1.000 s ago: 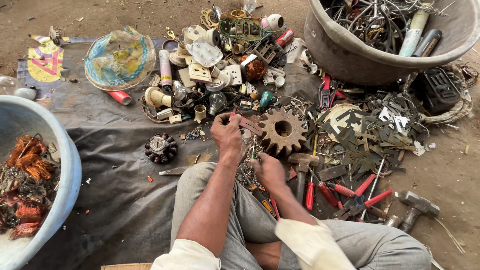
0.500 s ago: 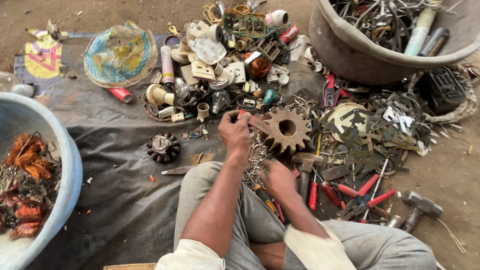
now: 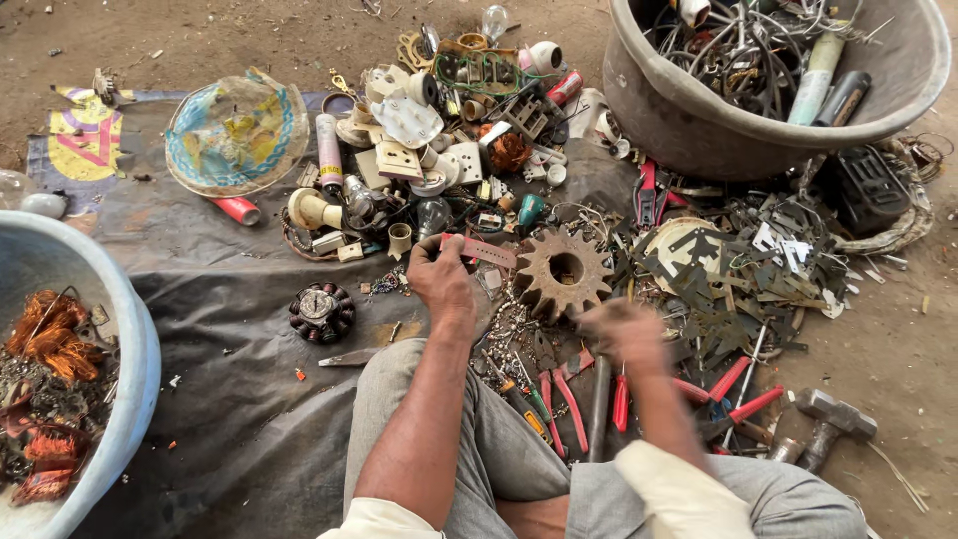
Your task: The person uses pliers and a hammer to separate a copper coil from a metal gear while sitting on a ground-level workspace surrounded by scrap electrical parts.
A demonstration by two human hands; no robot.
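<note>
The left hand [image 3: 439, 281] pinches a flat reddish metal strip [image 3: 481, 252] near the middle of the dark ground sheet [image 3: 230, 329], just beside a rusty toothed gear wheel [image 3: 561, 271]. The right hand [image 3: 621, 329] is blurred; I cannot tell its grip.

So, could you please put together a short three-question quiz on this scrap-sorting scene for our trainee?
1. True or false: the left hand holds a flat reddish strip.
2. What lies in the blue tub on the left? A) tangled copper wire B) light bulbs C) hammers
3. Which toothed part lies on the tarp between the two hands?

Key
1. True; the strip juts out to the right of the left hand.
2. A: orange copper wire.
3. The rusty gear wheel, just above the blurred right hand.
</note>
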